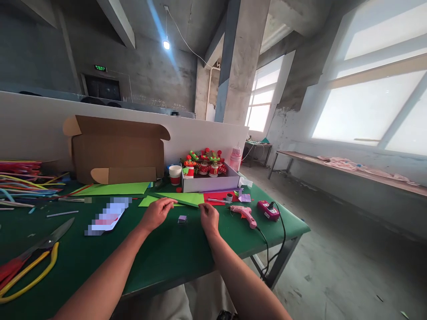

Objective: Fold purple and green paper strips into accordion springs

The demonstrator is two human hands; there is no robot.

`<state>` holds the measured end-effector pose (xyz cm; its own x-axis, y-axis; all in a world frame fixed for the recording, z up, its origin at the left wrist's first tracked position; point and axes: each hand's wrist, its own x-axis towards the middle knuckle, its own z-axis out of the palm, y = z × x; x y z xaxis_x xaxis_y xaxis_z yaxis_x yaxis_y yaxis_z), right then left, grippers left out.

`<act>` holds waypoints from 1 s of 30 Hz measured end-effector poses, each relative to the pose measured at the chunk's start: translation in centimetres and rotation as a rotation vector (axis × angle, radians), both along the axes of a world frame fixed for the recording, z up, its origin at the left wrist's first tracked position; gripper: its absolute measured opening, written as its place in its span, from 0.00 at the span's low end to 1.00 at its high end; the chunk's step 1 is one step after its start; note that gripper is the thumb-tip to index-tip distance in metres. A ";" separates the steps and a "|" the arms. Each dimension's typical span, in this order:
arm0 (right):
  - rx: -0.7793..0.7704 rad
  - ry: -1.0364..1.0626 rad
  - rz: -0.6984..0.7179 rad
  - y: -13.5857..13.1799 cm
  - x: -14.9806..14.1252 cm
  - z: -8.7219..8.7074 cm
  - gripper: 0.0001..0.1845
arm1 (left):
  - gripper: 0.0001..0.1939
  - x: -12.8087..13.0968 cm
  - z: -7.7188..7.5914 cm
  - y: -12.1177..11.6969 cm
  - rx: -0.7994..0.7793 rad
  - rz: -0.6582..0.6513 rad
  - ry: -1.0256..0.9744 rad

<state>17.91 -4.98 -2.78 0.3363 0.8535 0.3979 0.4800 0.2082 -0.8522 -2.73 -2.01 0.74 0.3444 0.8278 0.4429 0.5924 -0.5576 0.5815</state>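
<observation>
Holding a green strip (pixel 187 203) mid-frame, the nearly closed left hand (pixel 158 212) and right hand (pixel 210 218) pinch it; shaping seems in hand, next needing even tension.

The green table (pixel 160 262) carries scissors (pixel 62 231), a pink glue gun (pixel 246 214) and a white box (pixel 213 184).

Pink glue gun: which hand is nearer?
Right. The right hand is just to the left of the pink glue gun, not touching it; the left hand is farther away on that same side.
</observation>
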 end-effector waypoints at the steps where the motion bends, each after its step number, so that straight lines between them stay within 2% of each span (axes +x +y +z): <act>1: 0.037 0.017 -0.027 0.1 0.1 -0.1 0.11 | 0.24 -0.3 0.4 0.4 0.025 0.045 -0.016; 5: 0.160 0.063 -0.065 0.3 0.0 -0.2 0.12 | 0.30 0.3 2.7 2.1 0.123 0.048 0.082; 8: 0.221 0.081 -0.087 0.3 0.0 -0.2 0.12 | 0.35 2.5 3.4 3.0 0.138 -0.039 0.252; 10: 0.246 0.085 -0.090 0.2 0.0 -0.1 0.12 | 0.36 4.2 2.7 3.2 0.129 -0.113 0.367; 13: 0.259 0.083 -0.099 0.0 0.0 0.1 0.11 | 0.35 6.1 0.4 3.0 0.123 -0.209 0.474; 17: 0.264 0.071 -0.113 -0.3 -0.2 0.3 0.11 | 0.31 7.1 -2.8 2.6 0.113 -0.253 0.553; 20: 0.256 0.075 -0.120 -0.4 -0.4 0.5 0.11 | 0.30 7.3 -4.3 2.3 0.086 -0.251 0.649; 23: 0.242 0.078 -0.115 -0.4 -0.5 0.5 0.11 | 0.28 7.6 -4.6 2.1 0.064 -0.255 0.740; 30: 0.177 0.070 -0.153 0.2 -0.6 0.3 0.13 | 0.29 7.8 -3.7 1.6 -0.033 -0.235 0.785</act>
